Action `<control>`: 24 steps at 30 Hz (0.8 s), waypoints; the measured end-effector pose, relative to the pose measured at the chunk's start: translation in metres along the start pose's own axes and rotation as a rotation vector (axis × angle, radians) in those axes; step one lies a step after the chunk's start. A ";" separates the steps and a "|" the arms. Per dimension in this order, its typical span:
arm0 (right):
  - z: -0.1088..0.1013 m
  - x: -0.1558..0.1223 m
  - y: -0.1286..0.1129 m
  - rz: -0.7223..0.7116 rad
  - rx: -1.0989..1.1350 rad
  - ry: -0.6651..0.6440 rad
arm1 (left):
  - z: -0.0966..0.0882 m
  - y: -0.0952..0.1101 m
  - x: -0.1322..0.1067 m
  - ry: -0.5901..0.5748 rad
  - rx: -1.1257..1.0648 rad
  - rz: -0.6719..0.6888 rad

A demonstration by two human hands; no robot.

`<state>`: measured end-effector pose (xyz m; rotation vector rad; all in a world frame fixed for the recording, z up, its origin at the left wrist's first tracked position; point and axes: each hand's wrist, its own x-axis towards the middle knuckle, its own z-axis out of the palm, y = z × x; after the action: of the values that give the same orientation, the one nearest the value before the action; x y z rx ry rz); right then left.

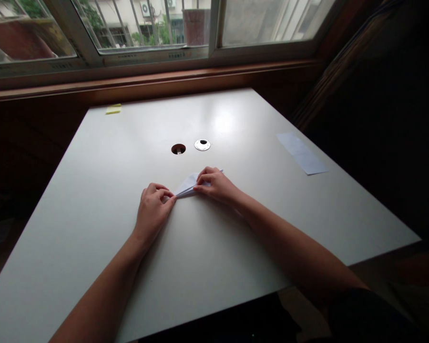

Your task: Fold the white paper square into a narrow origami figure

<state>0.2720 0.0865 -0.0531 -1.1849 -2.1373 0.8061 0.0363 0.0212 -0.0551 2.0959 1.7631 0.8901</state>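
A folded sheet of white paper (pixel 188 185) lies between my hands near the middle of the white table (pixel 186 267). Its left end narrows to a point, which my left hand (pixel 154 205) pinches between thumb and fingers. Farther along, my right hand (pixel 215 185) grips the wider end, thumb on the near side and fingers curled over the top. A thin edge of the paper sticks out past the right fingers. My right hand hides much of that wider end.
Beyond the hands are a round hole (pixel 178 149) in the tabletop and a silver ring-shaped cover (pixel 202 145). Another piece of paper (pixel 302 153) lies near the right edge. Yellow sticky notes (pixel 113 109) sit at the far left corner. A window (pixel 150 57) stands behind the table.
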 end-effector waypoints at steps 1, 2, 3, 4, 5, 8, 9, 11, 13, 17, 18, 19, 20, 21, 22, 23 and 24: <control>0.001 0.000 -0.001 0.008 -0.007 0.007 | 0.000 -0.001 0.000 -0.007 -0.002 -0.010; 0.001 0.000 -0.001 0.014 -0.013 0.013 | -0.001 -0.001 0.000 -0.016 -0.005 -0.019; 0.002 0.000 -0.001 0.019 -0.018 0.016 | -0.002 -0.002 0.000 -0.025 -0.010 -0.028; 0.002 0.001 -0.001 0.026 -0.023 0.017 | -0.003 -0.002 0.000 -0.036 -0.018 -0.036; 0.003 0.001 -0.002 0.032 -0.027 0.017 | -0.004 -0.003 0.000 -0.047 -0.024 -0.045; 0.003 0.001 -0.002 0.049 -0.031 0.015 | -0.006 -0.003 0.000 -0.063 -0.033 -0.064; 0.003 0.001 -0.003 0.051 -0.032 0.015 | -0.007 -0.003 0.001 -0.064 -0.032 -0.066; 0.003 0.001 -0.004 0.051 -0.031 0.016 | -0.006 -0.003 0.001 -0.062 -0.028 -0.063; 0.004 0.001 -0.004 0.051 -0.030 0.018 | -0.005 -0.003 0.002 -0.058 -0.022 -0.054; 0.005 0.002 -0.004 0.051 -0.030 0.017 | -0.002 -0.004 0.002 -0.042 0.001 -0.030; 0.005 0.002 -0.003 0.048 -0.032 0.018 | -0.002 -0.004 0.003 -0.040 0.006 -0.024; 0.006 0.002 -0.002 0.046 -0.034 0.020 | -0.001 -0.004 0.003 -0.039 0.011 -0.021; 0.006 0.002 -0.001 0.045 -0.037 0.023 | -0.001 -0.004 0.003 -0.038 0.014 -0.019; 0.007 0.002 0.000 0.044 -0.040 0.026 | -0.001 -0.004 0.003 -0.037 0.015 -0.019; 0.008 0.002 0.001 0.046 -0.044 0.030 | -0.001 -0.003 0.003 -0.036 0.016 -0.021; 0.008 0.002 0.001 0.049 -0.049 0.034 | -0.001 -0.003 0.003 -0.035 0.015 -0.024; 0.008 0.002 0.002 0.051 -0.055 0.036 | -0.002 -0.003 0.003 -0.034 0.015 -0.029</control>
<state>0.2661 0.0873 -0.0596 -1.2777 -2.1201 0.7465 0.0329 0.0245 -0.0549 2.0770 1.7832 0.8308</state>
